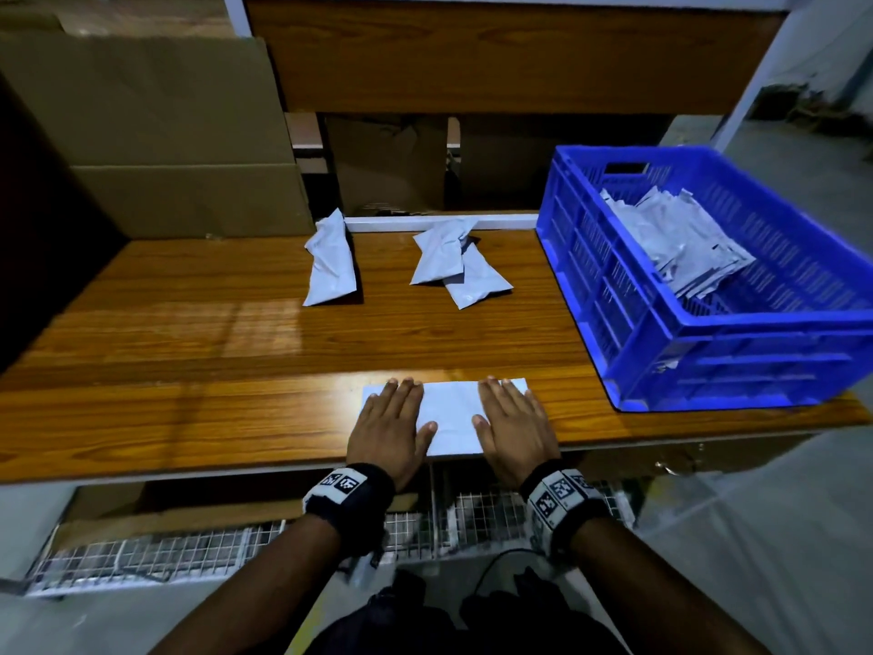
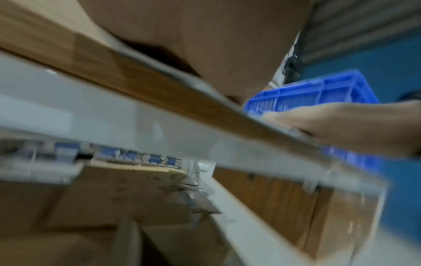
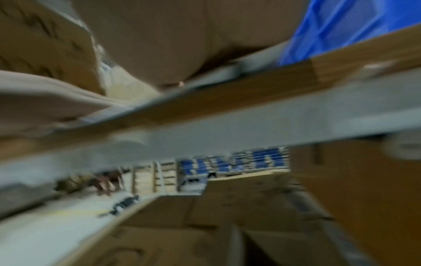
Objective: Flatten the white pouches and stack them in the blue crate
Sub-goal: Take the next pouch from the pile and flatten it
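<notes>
A flat white pouch (image 1: 449, 416) lies at the near edge of the wooden table (image 1: 212, 352). My left hand (image 1: 389, 425) presses on its left part with straight fingers. My right hand (image 1: 512, 425) presses on its right part the same way. A crumpled white pouch (image 1: 330, 260) lies at the back middle, and two more pouches (image 1: 456, 262) overlap to its right. The blue crate (image 1: 708, 323) stands at the right with several flat white pouches (image 1: 680, 243) stacked inside. Both wrist views are blurred; the blue crate (image 2: 307, 97) and my right hand (image 2: 353, 126) show in the left one.
Large cardboard sheets (image 1: 156, 134) lean at the back left. A wooden back panel (image 1: 472, 59) rises behind the table. A wire rack (image 1: 189, 555) sits under the table's near edge. Bare tabletop stretches across the left and middle.
</notes>
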Motion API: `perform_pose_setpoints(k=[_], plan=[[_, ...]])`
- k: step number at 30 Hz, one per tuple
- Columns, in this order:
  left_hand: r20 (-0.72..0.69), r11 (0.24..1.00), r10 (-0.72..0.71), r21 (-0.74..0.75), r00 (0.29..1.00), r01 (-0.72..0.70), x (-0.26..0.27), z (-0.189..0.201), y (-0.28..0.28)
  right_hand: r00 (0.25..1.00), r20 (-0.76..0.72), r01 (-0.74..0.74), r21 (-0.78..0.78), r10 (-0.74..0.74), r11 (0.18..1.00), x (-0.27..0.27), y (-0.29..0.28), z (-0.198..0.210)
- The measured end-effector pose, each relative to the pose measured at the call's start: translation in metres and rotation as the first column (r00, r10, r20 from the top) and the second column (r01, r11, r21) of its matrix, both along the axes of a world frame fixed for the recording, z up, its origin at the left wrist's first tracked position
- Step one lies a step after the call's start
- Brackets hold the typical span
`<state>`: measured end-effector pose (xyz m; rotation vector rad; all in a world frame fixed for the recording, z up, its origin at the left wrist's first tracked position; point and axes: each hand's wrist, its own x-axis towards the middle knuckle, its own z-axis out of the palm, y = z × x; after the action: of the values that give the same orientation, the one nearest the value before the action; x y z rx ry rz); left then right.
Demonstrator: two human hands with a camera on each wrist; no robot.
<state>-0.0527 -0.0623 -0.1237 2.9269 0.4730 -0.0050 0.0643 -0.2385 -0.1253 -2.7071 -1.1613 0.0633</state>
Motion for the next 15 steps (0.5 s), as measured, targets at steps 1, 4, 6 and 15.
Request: perform_pose_setpoints(k=[1,4,6,15], plan=[[0.008,1.0,-0.004,0.004,1.0,0.004,-0.003,-0.002,0.003,1.0,-0.002,-0.004,-0.016,0.004,1.0,0.004,-0.005,-0.001],[0.043,1.0,-0.015,0.016,0.999,0.014,-0.008,-0.006,0.005,0.999,0.04,-0.028,-0.034,0.03,0.999,0.006,-0.012,-0.005],[0.064,0.999,-0.016,0.039,0.998,0.013,-0.009,-0.01,0.005,0.997,0.078,-0.003,0.006,0.003,1.0,0.001,-0.01,-0.008],[0.084,0.999,-0.036,-0.007,0.996,0.036,-0.012,-0.011,0.013,1.0,0.007,-0.003,-0.057,0.003,0.998,0.006,-0.014,-0.005]])
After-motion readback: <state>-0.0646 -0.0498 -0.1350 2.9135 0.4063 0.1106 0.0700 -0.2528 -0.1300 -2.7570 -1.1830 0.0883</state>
